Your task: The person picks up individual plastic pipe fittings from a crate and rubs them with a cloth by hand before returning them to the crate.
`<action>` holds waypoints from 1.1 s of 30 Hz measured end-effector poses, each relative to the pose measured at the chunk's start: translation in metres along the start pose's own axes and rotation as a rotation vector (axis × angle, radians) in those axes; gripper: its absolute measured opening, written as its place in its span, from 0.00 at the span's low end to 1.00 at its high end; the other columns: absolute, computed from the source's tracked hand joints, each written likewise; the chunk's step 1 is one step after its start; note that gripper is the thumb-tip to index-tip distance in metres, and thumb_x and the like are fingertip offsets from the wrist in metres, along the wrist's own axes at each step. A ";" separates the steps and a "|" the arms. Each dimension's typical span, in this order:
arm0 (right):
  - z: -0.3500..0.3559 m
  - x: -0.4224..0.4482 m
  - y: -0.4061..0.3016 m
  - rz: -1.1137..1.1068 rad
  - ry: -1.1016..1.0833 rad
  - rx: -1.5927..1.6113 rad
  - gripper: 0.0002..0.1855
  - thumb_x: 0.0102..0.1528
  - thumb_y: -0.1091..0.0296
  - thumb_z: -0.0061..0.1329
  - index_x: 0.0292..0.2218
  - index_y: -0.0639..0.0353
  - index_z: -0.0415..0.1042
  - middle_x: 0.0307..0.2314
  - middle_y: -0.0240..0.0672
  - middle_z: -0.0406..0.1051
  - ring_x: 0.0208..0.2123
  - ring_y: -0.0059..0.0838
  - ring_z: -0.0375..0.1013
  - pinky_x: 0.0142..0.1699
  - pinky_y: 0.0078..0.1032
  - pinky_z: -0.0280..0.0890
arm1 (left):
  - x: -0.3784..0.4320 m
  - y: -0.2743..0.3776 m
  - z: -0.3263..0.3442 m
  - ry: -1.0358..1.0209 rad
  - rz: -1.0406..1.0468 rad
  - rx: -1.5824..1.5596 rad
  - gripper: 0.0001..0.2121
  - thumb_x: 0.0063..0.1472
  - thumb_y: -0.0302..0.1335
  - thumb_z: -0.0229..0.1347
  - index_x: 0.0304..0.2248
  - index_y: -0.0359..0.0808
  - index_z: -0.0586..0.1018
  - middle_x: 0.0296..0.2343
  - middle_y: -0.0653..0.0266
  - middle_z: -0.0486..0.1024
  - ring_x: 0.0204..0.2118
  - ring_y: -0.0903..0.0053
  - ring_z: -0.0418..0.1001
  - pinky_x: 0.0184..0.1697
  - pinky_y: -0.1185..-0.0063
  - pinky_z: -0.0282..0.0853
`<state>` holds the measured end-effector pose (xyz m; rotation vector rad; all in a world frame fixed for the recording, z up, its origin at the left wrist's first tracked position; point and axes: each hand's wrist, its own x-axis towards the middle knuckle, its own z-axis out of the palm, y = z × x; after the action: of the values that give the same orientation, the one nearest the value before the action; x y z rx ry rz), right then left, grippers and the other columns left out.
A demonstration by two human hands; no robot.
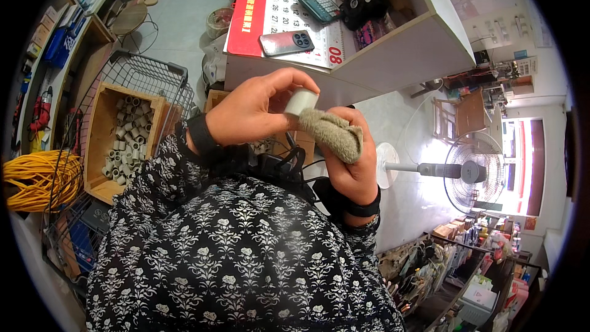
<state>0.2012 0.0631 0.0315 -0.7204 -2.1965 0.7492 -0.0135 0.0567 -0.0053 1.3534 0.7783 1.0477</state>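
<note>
Between the thumb and fingers of my left hand (251, 110) is a short, pale grey plastic pipe coupling (302, 101). My right hand (355, 166) grips a folded, greenish-grey cloth (334, 133), whose upper end meets the lower edge of the coupling. Both hands are raised in front of my body, below the desk front. To the left, a wooden box (99, 147) holds several loose couplings (131, 133) of similar colour. A second, lower group of fittings (263, 145) shows partly behind my wrists.
A wire cart (152, 67) stands around the wooden box, beside a coil of yellow cable (44, 180). On the white desk (295, 78) lie a calendar (281, 18), a phone (286, 43) and a calculator (320, 7). At right are a standing fan (472, 171) and stocked shelves (461, 258).
</note>
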 end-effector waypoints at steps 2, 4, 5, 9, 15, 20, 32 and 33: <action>0.002 -0.004 0.002 0.036 0.030 0.078 0.18 0.44 0.84 0.47 0.40 0.62 0.73 0.39 0.41 0.67 0.37 0.36 0.70 0.42 0.27 0.65 | -0.001 0.002 -0.001 -0.033 -0.009 0.041 0.23 0.53 0.16 0.59 0.48 0.35 0.66 0.42 0.68 0.69 0.46 0.83 0.68 0.48 0.82 0.66; 0.003 -0.001 0.004 0.034 0.129 0.037 0.18 0.45 0.84 0.46 0.40 0.62 0.74 0.39 0.40 0.67 0.37 0.36 0.70 0.42 0.27 0.65 | -0.001 0.007 0.001 -0.028 -0.004 0.016 0.23 0.53 0.16 0.59 0.48 0.34 0.66 0.42 0.68 0.69 0.46 0.83 0.68 0.48 0.82 0.67; 0.003 0.001 0.005 0.032 0.179 0.017 0.18 0.45 0.84 0.46 0.40 0.62 0.74 0.39 0.40 0.67 0.37 0.35 0.70 0.42 0.27 0.65 | -0.002 0.009 0.006 -0.006 0.007 -0.029 0.23 0.53 0.17 0.59 0.48 0.34 0.67 0.42 0.68 0.69 0.45 0.83 0.68 0.48 0.82 0.67; 0.002 0.002 0.009 -0.043 0.105 -0.065 0.20 0.43 0.85 0.44 0.40 0.62 0.74 0.39 0.41 0.67 0.37 0.38 0.70 0.42 0.27 0.66 | 0.000 0.005 0.008 0.013 0.043 -0.221 0.23 0.52 0.16 0.59 0.49 0.34 0.67 0.43 0.67 0.70 0.45 0.83 0.69 0.48 0.81 0.67; 0.001 0.000 0.000 0.037 0.008 0.083 0.21 0.42 0.86 0.44 0.40 0.61 0.74 0.39 0.41 0.67 0.38 0.39 0.70 0.43 0.27 0.66 | -0.001 0.002 0.000 -0.063 -0.015 -0.032 0.23 0.52 0.13 0.56 0.48 0.33 0.67 0.45 0.66 0.69 0.48 0.81 0.68 0.50 0.81 0.67; 0.002 0.004 0.007 -0.018 0.114 -0.055 0.20 0.43 0.85 0.45 0.40 0.61 0.74 0.39 0.41 0.67 0.38 0.38 0.70 0.43 0.27 0.66 | 0.000 0.006 0.009 0.031 0.038 -0.207 0.24 0.52 0.13 0.55 0.49 0.33 0.67 0.45 0.66 0.69 0.48 0.81 0.68 0.50 0.80 0.67; 0.001 0.005 0.005 -0.007 0.092 -0.064 0.20 0.43 0.85 0.45 0.39 0.61 0.74 0.38 0.41 0.67 0.37 0.39 0.70 0.41 0.28 0.66 | 0.002 0.007 0.009 0.016 0.023 -0.210 0.25 0.51 0.16 0.59 0.49 0.34 0.66 0.44 0.66 0.70 0.47 0.81 0.68 0.50 0.81 0.67; 0.001 0.005 0.004 -0.007 0.079 -0.072 0.20 0.43 0.85 0.45 0.39 0.61 0.74 0.38 0.42 0.67 0.37 0.39 0.70 0.41 0.28 0.66 | 0.003 0.004 0.008 0.021 0.031 -0.239 0.25 0.51 0.16 0.60 0.49 0.34 0.66 0.44 0.66 0.70 0.47 0.81 0.69 0.49 0.81 0.67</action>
<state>0.1981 0.0690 0.0303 -0.7646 -2.1627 0.6299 -0.0058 0.0558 -0.0004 1.1556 0.6272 1.1429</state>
